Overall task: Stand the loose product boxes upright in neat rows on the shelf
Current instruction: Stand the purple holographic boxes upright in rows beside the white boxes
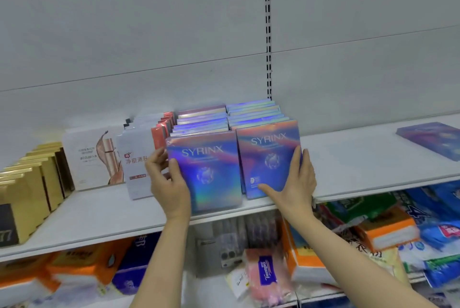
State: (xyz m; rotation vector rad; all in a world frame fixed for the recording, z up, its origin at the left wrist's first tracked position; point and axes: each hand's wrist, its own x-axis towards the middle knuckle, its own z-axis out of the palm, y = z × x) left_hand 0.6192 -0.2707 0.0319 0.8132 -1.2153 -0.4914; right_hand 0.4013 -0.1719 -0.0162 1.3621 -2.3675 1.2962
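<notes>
Two rows of shiny blue-purple SYRINX boxes stand upright on the white shelf. My left hand grips the left edge of the left row's front box, thumb on its face and fingers behind. The right row's front box is held by my right hand, whose straight fingers lie along the box's right edge and whose thumb stretches across its lower face. One loose SYRINX box lies flat on the shelf at the far right.
Left of the rows stand red boxes, white mask packs, a white box and gold boxes. The shelf below holds tissue packs and other goods. A slotted upright runs up the back wall.
</notes>
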